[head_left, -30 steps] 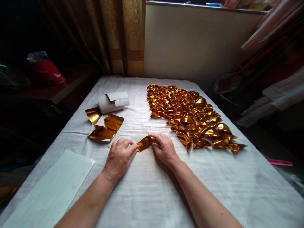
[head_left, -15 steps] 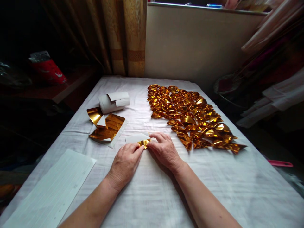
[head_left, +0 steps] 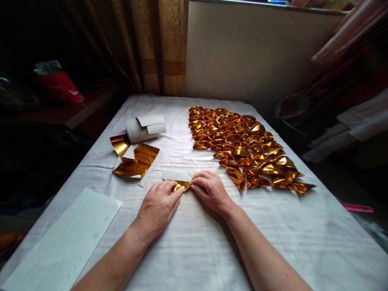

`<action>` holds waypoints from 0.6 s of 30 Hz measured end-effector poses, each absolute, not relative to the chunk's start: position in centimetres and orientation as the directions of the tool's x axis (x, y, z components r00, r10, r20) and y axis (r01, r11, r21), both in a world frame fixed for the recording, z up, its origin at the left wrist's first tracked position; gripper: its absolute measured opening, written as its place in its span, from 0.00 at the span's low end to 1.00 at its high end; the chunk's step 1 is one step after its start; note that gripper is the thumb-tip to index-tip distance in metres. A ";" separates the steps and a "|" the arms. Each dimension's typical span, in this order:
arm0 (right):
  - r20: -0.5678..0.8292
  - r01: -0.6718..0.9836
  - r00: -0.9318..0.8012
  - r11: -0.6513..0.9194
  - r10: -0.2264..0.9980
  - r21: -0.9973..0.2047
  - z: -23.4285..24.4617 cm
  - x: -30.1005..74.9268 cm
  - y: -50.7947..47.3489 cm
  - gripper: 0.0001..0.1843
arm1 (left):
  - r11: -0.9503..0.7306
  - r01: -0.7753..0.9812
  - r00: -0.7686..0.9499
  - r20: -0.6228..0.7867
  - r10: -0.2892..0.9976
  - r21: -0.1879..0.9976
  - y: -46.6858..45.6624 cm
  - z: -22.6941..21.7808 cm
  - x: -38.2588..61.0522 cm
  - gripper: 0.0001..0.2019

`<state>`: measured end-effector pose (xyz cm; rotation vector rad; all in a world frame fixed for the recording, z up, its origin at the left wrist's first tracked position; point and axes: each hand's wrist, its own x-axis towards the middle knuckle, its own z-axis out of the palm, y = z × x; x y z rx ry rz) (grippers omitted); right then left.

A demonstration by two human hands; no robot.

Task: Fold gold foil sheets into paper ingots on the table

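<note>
Between my hands lies a sheet of gold foil paper (head_left: 181, 185), partly folded, its white back showing on the far side. My left hand (head_left: 157, 202) is closed on its left part, thumb and fingers pressing the gold strip to the table. With fingertips pinched together, my right hand (head_left: 210, 190) grips the sheet's right end. To the right stand rows of folded gold foil ingots (head_left: 239, 151). Loose gold foil sheets (head_left: 142, 159) with white backs lie at the left, beyond my left hand.
A curled white paper roll (head_left: 145, 127) lies behind the loose sheets. A pale lined paper strip (head_left: 66, 238) rests at the table's left edge. White cloth covers the table (head_left: 194, 250). A red container (head_left: 62, 85) stands on a side shelf; a curtain (head_left: 172, 48) hangs behind.
The foil between my hands now shows a longer, flatter gold strip with a straight fold. My right fingers have drawn together at its right end.
</note>
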<state>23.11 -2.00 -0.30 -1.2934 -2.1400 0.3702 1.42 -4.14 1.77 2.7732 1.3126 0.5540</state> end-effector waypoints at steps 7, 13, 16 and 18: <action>0.355 0.774 -0.244 0.402 0.902 -0.490 0.0 21.7 -2.0 0.04 | -0.646 0.744 0.587 0.295 0.754 0.171 -4.2 1.8 1.4 0.15; 0.340 0.801 -0.211 0.362 0.916 -0.478 0.1 21.2 -2.0 0.04 | -0.651 0.742 0.592 0.300 0.748 0.159 -4.3 2.1 1.5 0.16; 0.337 0.811 -0.197 0.346 0.921 -0.472 0.0 21.1 -2.0 0.05 | -0.646 0.747 0.592 0.284 0.754 0.158 -4.4 2.0 1.4 0.19; 0.331 0.816 -0.189 0.336 0.925 -0.471 0.0 20.9 -2.0 0.05 | -0.648 0.745 0.597 0.273 0.754 0.158 -4.4 2.0 1.4 0.18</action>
